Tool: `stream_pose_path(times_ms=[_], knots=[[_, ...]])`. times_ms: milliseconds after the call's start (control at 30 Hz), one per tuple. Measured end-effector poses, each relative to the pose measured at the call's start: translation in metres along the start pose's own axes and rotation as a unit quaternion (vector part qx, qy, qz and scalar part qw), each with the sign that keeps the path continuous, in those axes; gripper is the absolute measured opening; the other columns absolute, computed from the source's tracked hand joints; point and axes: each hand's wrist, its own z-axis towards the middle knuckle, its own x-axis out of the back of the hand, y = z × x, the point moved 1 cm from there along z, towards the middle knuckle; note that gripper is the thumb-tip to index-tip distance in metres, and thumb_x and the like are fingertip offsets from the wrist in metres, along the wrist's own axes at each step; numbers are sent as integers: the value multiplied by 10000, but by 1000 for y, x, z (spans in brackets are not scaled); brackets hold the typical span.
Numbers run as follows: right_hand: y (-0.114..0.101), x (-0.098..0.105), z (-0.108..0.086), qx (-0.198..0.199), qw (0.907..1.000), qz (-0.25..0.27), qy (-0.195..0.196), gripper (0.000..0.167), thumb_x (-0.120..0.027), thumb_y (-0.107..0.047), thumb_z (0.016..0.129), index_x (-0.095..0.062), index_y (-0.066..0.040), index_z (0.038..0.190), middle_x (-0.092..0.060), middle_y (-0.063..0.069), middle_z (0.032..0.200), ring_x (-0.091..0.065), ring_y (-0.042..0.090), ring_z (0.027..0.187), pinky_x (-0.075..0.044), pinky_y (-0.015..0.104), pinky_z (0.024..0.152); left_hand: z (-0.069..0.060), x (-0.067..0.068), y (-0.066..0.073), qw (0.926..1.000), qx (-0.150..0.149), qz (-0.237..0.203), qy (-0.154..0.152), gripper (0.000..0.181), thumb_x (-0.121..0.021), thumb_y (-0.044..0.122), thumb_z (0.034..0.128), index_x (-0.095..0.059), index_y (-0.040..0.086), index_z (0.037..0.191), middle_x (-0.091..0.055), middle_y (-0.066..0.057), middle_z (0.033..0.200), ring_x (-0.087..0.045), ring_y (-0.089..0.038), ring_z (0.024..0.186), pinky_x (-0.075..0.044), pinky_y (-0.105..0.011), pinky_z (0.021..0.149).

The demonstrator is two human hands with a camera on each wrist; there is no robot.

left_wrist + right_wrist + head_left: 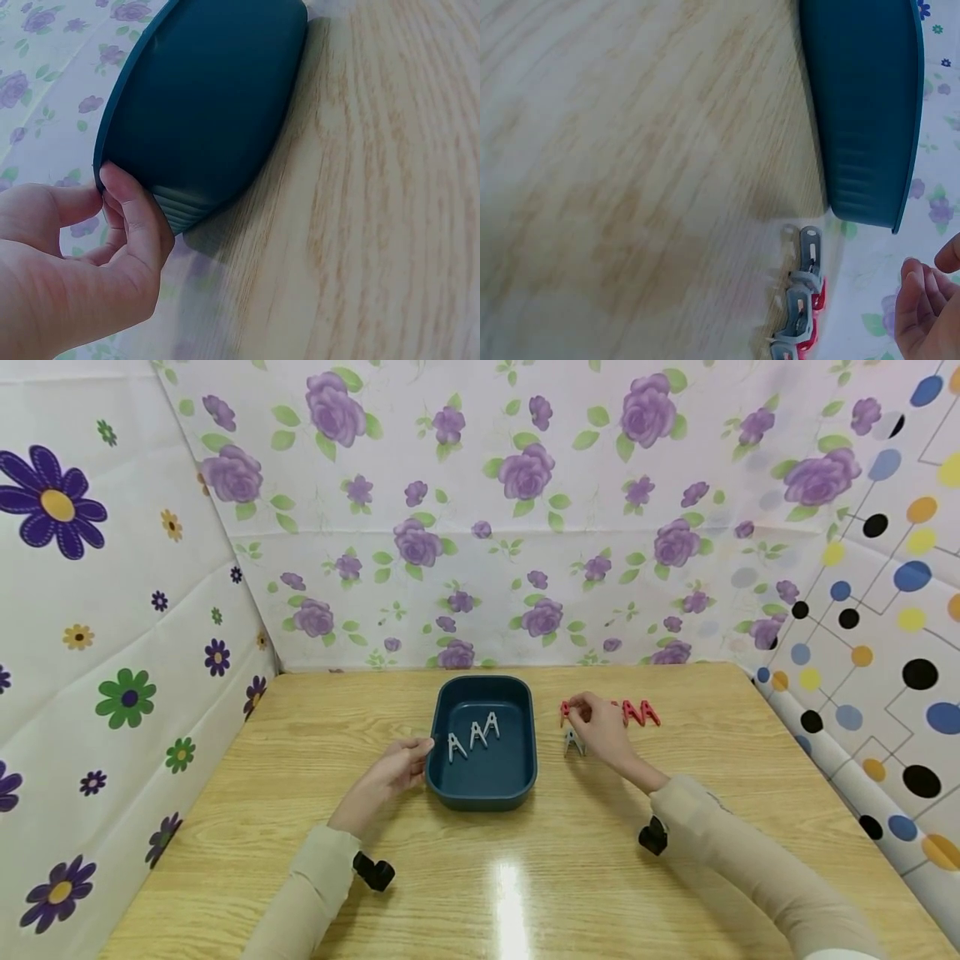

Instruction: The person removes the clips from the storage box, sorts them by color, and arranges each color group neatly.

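Observation:
A dark blue plastic bin (483, 797) stands on the table with three grey clothes pegs (477, 735) inside it. Thumb and fingers of my left hand (392, 770) pinch the bin's left rim; the left wrist view shows this grip on the bin's wall (202, 90) closely. To the right of the bin, my right hand (602, 728) hovers over more pegs, its thumb and fingers apart with nothing visible between them in the right wrist view. Below it stands a grey peg (573, 742), with others in a row (798, 311). Red pegs (633, 712) stand behind, partly hidden by the hand.
The wooden table (450, 877) ends at a floral cloth (480, 602) hung along the back. Patterned cloths also line the left and right sides. A small black wrist camera (372, 870) sits on the left sleeve, another camera (654, 836) on the right.

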Motion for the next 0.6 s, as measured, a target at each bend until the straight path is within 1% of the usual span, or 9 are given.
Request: stream_pose_path(times_ms=[100, 267, 433, 600], knots=[[-2, -2, 2, -34, 9999, 94, -110, 140, -573, -90, 941, -671, -19, 1012, -682, 80, 820, -598, 143, 671, -469, 238, 601, 0, 0, 0, 10000, -10, 1, -13, 405, -499, 203, 1020, -433, -55, 1326, -627, 23, 817, -577, -71, 682, -480, -191, 594], [-4, -5, 5, -149, 9993, 237, -241, 145, -542, -118, 963, -655, -52, 1027, -674, 68, 810, -586, 131, 640, -471, 245, 577, -2, -1, 0, 10000, -47, 0, -60, 455, -488, 197, 1024, -385, -64, 1382, -626, 37, 823, -589, -52, 692, -483, -170, 600], [-10, -8, 10, -39, 9996, 214, -160, 160, -536, -124, 953, -659, -54, 1026, -672, 64, 801, -577, 122, 614, -465, 251, 552, -2, 0, 0, 10000, -42, 9, -35, 465, -499, 207, 1020, -388, -62, 1383, -627, 43, 815, -584, -49, 686, -481, -171, 602], [-18, -13, 13, 24, 9999, 25, -95, 147, -559, -132, 927, -667, -65, 1000, -667, 61, 796, -580, 143, 640, -468, 278, 585, -2, 0, 0, 10000, -13, 41, -3, 474, -512, 215, 1016, -395, -55, 1386, -628, 41, 822, -583, -53, 691, -481, -175, 606]])
